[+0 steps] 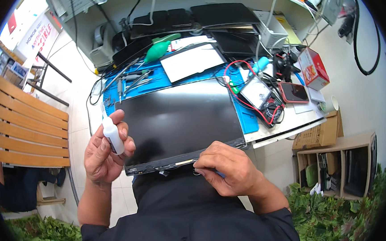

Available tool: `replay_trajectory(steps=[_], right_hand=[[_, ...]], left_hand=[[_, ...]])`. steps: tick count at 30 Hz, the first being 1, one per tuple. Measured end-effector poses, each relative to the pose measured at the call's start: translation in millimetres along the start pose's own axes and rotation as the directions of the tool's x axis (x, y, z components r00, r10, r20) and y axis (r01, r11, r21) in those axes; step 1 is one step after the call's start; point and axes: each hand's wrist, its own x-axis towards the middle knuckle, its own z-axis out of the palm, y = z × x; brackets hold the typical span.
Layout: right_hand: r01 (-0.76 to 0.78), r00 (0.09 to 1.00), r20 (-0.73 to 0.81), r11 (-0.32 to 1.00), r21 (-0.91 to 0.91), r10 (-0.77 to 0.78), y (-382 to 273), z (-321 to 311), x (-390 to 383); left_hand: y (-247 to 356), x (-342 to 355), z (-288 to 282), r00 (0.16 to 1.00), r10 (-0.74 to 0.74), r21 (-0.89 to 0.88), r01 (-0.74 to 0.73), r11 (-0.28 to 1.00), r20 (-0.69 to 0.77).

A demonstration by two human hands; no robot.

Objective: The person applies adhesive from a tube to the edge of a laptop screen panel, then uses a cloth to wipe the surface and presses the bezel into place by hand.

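Observation:
My left hand grips a small white squeeze bottle upright, its narrow nozzle pointing up, beside the left edge of a dark laptop screen panel. That panel lies at the front of the bench with its lower bezel exposed and its near edge by my body. My right hand is closed at that lower edge, right of center, fingertips pinched on something small I cannot make out. Blue work mat shows around the panel.
Hand tools, a green blower, a white panel, a multimeter with red leads and a phone crowd the bench. A slatted wooden seat stands left; a shelf unit right. Someone's dark-clothed legs show lower left.

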Motion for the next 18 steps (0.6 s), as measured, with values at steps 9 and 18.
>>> replay_trajectory(steps=[9, 18], right_hand=[[-0.217, 0.946, -0.282, 0.959, -0.181, 0.161, 16.3, -45.3, -61.3], [-0.198, 0.77, -0.576, 0.961, 0.192, 0.273, 19.8, -47.6, -65.4]], left_hand=[[-2.8, 89.3, 26.7, 0.986, -0.059, 0.513, -0.031, 0.858, 0.159], [-113.9, 148.5, 112.2, 0.924, -0.171, 0.764, -0.166, 0.624, 0.341]])
